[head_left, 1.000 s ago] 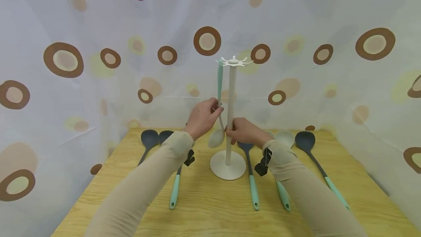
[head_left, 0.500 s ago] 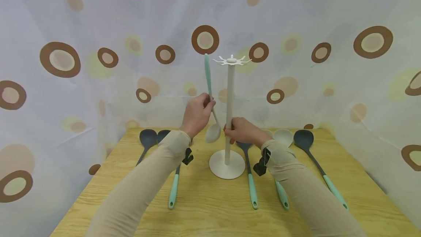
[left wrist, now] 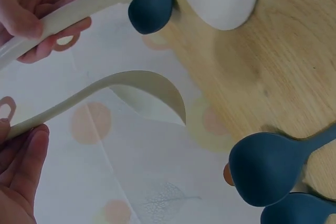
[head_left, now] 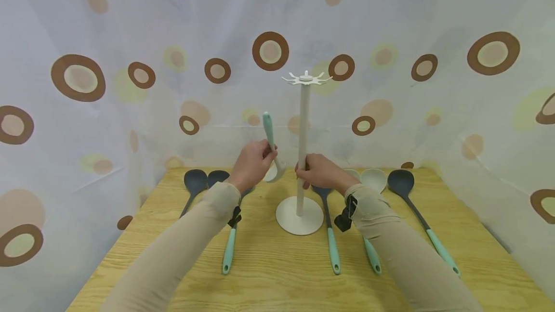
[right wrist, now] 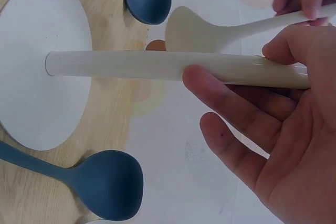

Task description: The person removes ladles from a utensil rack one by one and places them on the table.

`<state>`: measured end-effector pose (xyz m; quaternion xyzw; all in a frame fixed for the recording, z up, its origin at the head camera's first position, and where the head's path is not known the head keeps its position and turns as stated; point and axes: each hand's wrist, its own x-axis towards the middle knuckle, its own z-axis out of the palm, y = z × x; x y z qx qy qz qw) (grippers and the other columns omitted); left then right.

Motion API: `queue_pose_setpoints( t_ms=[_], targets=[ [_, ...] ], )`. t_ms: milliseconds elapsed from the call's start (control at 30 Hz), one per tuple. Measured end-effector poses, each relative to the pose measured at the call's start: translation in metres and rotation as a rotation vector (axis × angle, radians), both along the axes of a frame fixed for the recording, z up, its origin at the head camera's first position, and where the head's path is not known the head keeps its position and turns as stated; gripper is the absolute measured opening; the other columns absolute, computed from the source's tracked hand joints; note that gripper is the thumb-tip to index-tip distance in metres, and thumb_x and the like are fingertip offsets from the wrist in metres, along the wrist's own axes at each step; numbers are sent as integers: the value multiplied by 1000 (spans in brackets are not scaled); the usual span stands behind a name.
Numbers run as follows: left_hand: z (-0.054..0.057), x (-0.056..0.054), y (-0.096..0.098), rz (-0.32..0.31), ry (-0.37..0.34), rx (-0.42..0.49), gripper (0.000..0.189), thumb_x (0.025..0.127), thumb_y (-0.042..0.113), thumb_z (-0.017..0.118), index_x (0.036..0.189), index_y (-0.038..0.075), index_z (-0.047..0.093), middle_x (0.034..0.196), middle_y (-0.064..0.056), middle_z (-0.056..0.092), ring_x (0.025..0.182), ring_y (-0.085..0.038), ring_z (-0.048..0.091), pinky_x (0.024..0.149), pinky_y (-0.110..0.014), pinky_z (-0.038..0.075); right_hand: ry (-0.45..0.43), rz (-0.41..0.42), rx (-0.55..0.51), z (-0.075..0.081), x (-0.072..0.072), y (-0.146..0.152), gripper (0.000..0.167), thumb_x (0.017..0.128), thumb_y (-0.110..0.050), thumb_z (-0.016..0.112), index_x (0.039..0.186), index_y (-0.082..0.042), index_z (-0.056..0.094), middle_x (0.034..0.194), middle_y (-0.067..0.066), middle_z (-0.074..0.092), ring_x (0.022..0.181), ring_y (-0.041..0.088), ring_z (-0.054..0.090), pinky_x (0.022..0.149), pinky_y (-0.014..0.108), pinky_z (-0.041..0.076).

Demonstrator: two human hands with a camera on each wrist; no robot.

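My left hand [head_left: 250, 163] pinches the pale neck of a white ladle [head_left: 268, 129] with a mint-green handle. The ladle is off the table, left of the utensil stand [head_left: 304, 114], its handle pointing up and bowl down. Seen from the left wrist, the deep bowl [left wrist: 149, 95] stands apart from the stand. My right hand [head_left: 324, 172] grips the stand's white pole, thumb on one side and fingers on the other, as the right wrist view shows on the pole [right wrist: 136, 64]. Hooks [head_left: 306, 79] fan out at the stand's top, with nothing hanging from them.
Dark utensils with deep bowls [head_left: 195, 181] lie at the left, one partly behind my left forearm. Right of the round base [head_left: 299, 223] lie a dark utensil [head_left: 332, 249], white ones [head_left: 374, 178] and another dark one [head_left: 401, 183]. A patterned curtain [head_left: 173, 23] surrounds the wooden table [head_left: 269, 273].
The ladle's handle top has come away from the hooks, leftward and then down, as my left hand moved left and lower. My right hand stays on the pole.
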<state>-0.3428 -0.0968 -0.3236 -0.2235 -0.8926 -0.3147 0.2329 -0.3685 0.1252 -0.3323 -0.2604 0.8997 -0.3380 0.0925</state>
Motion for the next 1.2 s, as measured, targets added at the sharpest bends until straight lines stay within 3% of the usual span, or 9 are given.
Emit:
queue_pose_setpoints(
  t_ms=[200,433,567,633,700,867,967,1200],
  targets=[
    [-22,0,-7,-59,-27,-115,8,98,11,66,100,7,72,104,-7,76,94,-18,72,80,-34,58,1,-13,2,0,2,-1,21,101,-19,53,109,-3,64,100,14,71,75,19,72,75,36,57],
    [-47,6,-16,-101,-11,-225,12,97,9,66,106,7,74,102,-6,75,89,-17,72,78,-31,57,15,-17,4,-2,2,-2,21,100,-20,53,107,-5,65,97,12,71,73,19,71,75,35,57],
    [-61,6,-18,-113,-5,-306,6,98,11,66,94,9,70,84,-1,69,73,-12,65,69,-26,52,17,-11,-4,-2,4,-2,22,101,-20,53,108,-4,65,97,12,71,74,20,72,75,35,57],
    [-67,6,-18,-131,5,-353,12,98,12,65,87,12,64,75,3,61,65,-10,56,65,-25,45,15,-10,-9,-2,5,-2,22,101,-20,53,109,-3,65,97,12,72,75,20,72,75,35,57],
    [-72,6,-19,-161,40,-396,17,98,11,65,82,14,58,69,3,55,60,-11,48,62,-25,41,17,-4,-11,-1,6,-2,23,101,-19,52,110,-2,65,97,13,72,75,21,72,74,35,57],
    [-81,10,-18,-234,223,-516,7,97,8,67,91,13,67,81,3,69,67,-9,61,65,-21,49,16,-10,-16,1,7,0,23,101,-20,53,110,-2,65,97,13,72,76,22,72,74,35,56],
    [-86,13,-16,-247,277,-613,3,96,11,69,93,13,67,85,2,70,69,-9,64,63,-21,50,21,-11,-19,0,5,1,23,101,-20,53,110,-2,65,96,12,72,76,23,72,74,35,56],
    [-100,16,-12,-234,188,-807,6,94,15,72,100,14,72,94,3,71,80,-10,69,68,-22,54,19,-18,-19,-5,2,0,23,100,-20,53,109,-3,65,95,12,72,76,24,73,73,34,57]
  ],
)
